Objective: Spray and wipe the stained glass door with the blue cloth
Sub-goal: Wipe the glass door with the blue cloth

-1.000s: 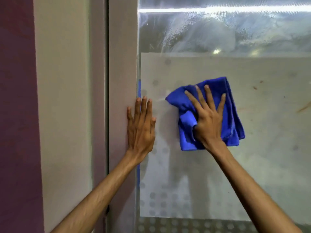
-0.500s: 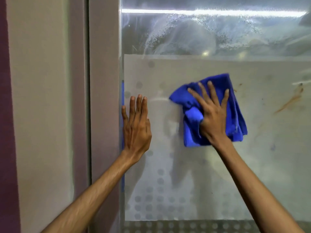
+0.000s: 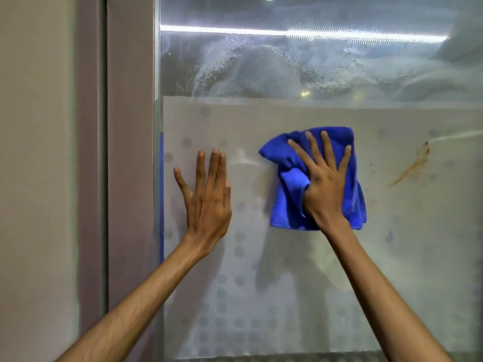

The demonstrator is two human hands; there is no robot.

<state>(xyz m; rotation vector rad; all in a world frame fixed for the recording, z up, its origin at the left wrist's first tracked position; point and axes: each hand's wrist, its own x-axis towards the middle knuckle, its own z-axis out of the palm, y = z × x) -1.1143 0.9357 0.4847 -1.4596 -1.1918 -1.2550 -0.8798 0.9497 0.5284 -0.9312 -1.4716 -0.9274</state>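
Note:
The glass door (image 3: pixel 300 270) fills the right of the view, frosted with dots below and clear with soapy smears above. My right hand (image 3: pixel 322 184) presses the crumpled blue cloth (image 3: pixel 287 202) flat against the frosted glass, fingers spread and thumb tucked into a fold. My left hand (image 3: pixel 207 199) lies flat on the glass to the left of the cloth, fingers up, holding nothing. A brown streak stain (image 3: pixel 413 165) runs diagonally on the glass to the right of the cloth.
A grey door frame (image 3: pixel 130 152) stands left of the glass, with a beige wall (image 3: pixel 36 178) beyond it. A bright light strip (image 3: pixel 300 32) reflects across the upper glass. No spray bottle is in view.
The view has shifted right, so the brown streak now shows more fully. My left hand has moved from the frame edge onto the glass. The cloth has slid slightly right.

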